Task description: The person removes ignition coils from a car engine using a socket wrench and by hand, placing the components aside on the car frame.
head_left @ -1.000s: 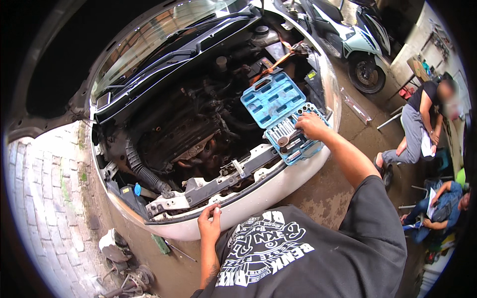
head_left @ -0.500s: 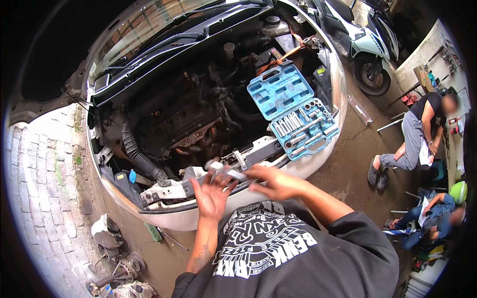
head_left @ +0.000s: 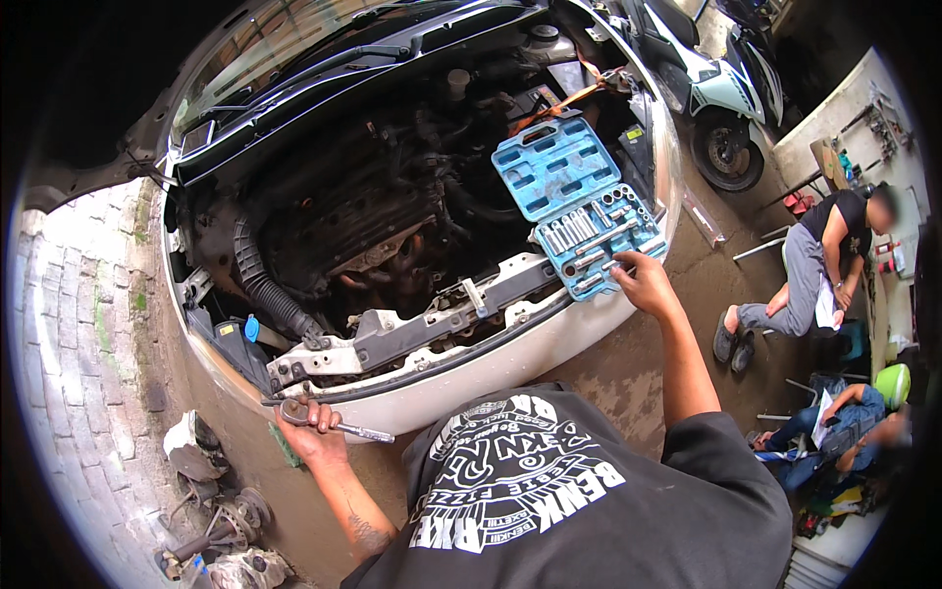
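My left hand is closed round a ratchet wrench, held in front of the car's left front corner. The wrench's round head shows at the fingers, and its metal handle points right. My right hand reaches to the lower edge of an open blue socket set case, fingers pinched together over the tool tray. What they grip, if anything, is too small to make out. Sockets and several metal bars lie in the tray. The case rests on the car's front edge, its lid leaning back over the engine bay.
The open engine bay holds a dark engine, a ribbed black hose and a front crossmember. Greasy car parts lie on the ground at lower left. A motorbike and two seated people are on the right.
My hands have parted from above the car's front edge. The left went down and left with the ratchet wrench; the right moved right and up to the socket case.
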A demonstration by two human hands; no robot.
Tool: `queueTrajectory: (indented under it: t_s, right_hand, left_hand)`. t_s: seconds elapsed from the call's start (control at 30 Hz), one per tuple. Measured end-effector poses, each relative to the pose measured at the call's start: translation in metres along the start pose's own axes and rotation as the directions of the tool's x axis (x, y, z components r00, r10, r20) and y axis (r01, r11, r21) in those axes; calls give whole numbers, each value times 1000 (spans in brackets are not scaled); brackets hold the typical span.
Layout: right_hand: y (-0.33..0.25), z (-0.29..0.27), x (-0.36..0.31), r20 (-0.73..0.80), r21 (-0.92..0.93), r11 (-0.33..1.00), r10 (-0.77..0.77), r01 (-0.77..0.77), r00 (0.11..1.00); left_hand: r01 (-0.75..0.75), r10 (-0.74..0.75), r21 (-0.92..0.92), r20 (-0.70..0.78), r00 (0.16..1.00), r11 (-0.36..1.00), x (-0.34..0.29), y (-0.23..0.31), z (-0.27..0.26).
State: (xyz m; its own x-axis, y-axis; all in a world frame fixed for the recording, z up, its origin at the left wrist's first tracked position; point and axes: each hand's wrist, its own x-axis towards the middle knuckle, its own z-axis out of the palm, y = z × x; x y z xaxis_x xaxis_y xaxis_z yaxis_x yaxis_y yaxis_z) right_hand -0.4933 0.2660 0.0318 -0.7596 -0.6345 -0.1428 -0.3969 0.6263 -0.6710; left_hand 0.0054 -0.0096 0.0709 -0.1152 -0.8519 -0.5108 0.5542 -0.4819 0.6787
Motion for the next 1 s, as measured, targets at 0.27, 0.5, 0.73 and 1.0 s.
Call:
queueTrajectory:
  t_s: [0.27,0.5,0.73,1.0]
  right_hand:
    - [-7,25,73,64,-407,845,-352,347,934]
    - [-37,25,118,294,-456,737,-404,499,866]
    - [-53,21,82,224,-579,798,-46,171,974]
    - [-15,63,-13,-125,-422,900,59,-106,990]
  left_hand:
    - [5,-4,77,-13,1000,997,-7,4,-7]
    - [-55,59,43,-105,993,998,-20,6,-33]
    - [-77,79,16,-143,987,997,-29,8,-76]
    - [-15,34,93,-208,978,996,-19,2,-56]
